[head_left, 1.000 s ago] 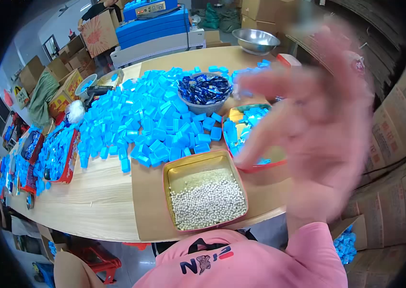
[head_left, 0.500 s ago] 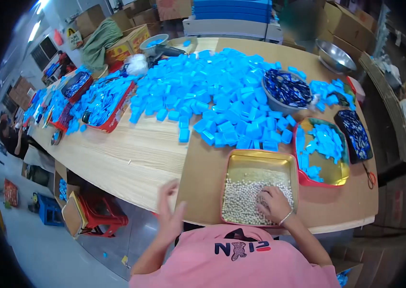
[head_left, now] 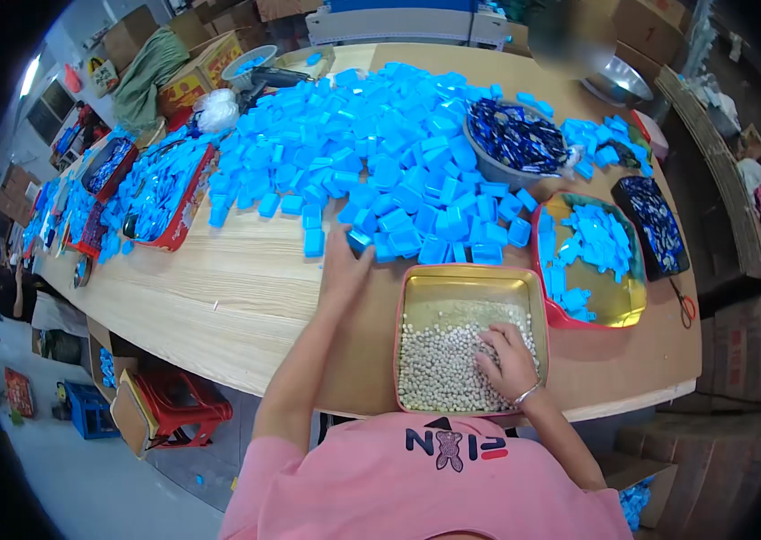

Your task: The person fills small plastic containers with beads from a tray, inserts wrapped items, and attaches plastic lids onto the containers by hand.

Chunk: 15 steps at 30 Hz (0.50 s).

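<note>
At the near edge of a heap of small blue plastic boxes (head_left: 398, 135), my left hand (head_left: 344, 270) reaches forward, its thumb and fingers closed around one blue plastic box (head_left: 360, 240). Lower right, a square tin (head_left: 470, 281) with a red rim and gold inside holds a layer of small whitish beads (head_left: 439, 364). Over the tin's right side is my right hand (head_left: 511, 364), a bracelet on its wrist. Its fingers curl down with their tips among the beads; how many beads they hold is hidden.
Right of the tin stand a red-rimmed tray (head_left: 569, 317) of flat blue pieces, a dark patterned box (head_left: 655, 225) and scissors (head_left: 686, 308). A grey bowl (head_left: 511, 171) of dark blue packets sits behind. Red trays (head_left: 187, 211) line the left, above a red stool (head_left: 187, 405).
My left hand has moved up and forward from the table's front edge to the blue boxes and closed on one. My right hand stays in the beads. The view has shifted slightly.
</note>
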Available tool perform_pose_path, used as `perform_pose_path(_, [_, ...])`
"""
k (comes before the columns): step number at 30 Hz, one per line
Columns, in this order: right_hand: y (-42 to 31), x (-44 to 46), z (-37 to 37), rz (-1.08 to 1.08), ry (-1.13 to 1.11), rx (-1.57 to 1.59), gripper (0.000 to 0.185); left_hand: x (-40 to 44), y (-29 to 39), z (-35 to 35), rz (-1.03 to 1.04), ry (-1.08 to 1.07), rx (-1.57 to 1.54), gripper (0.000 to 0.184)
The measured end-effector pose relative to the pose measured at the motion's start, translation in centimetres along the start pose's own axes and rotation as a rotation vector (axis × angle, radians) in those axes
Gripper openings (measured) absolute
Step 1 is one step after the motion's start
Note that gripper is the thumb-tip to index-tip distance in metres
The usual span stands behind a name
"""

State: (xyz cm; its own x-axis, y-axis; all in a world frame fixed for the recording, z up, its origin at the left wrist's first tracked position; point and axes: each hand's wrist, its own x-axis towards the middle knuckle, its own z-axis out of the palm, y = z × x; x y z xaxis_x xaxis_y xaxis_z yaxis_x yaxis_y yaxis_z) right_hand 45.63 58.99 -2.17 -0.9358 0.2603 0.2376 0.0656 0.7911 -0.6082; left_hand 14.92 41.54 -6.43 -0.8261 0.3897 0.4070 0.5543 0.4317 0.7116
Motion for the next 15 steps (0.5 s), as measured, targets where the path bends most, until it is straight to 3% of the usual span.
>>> perform_pose_path(2, [0.0, -0.5, -1.0, -0.008, 0.05, -0.014, 0.038, -0.1, 0.5, 0.2, 0.016, -0.013, -0.027, 0.059])
perform_pose_path(6, [-2.4, -1.9, -4.3, 0.355, -0.173, -0.444, 0.037, -3.8, 4.0, -4.0, -0.359, -0.043, -0.756, 0.057])
perform_pose_path(11, [-4.5, -3.7, -3.1, 0.293, -0.24, -0.376, 0.044, -8.5, 8.6, -6.5, -0.531, -0.274, -1.212, 0.046])
perform_pose_path(13, [-4.7, -3.2, -2.3, 0.288, -0.267, -0.256, 0.05, -11.2, 9.8, -5.4, -0.467, -0.503, -0.895, 0.037])
perform_pose_path(15, [-4.4, -2.5, -1.5, 0.313, -0.262, -0.21, 0.045, -11.6, 13.8, -5.3, -0.409, -0.642, -0.738, 0.033])
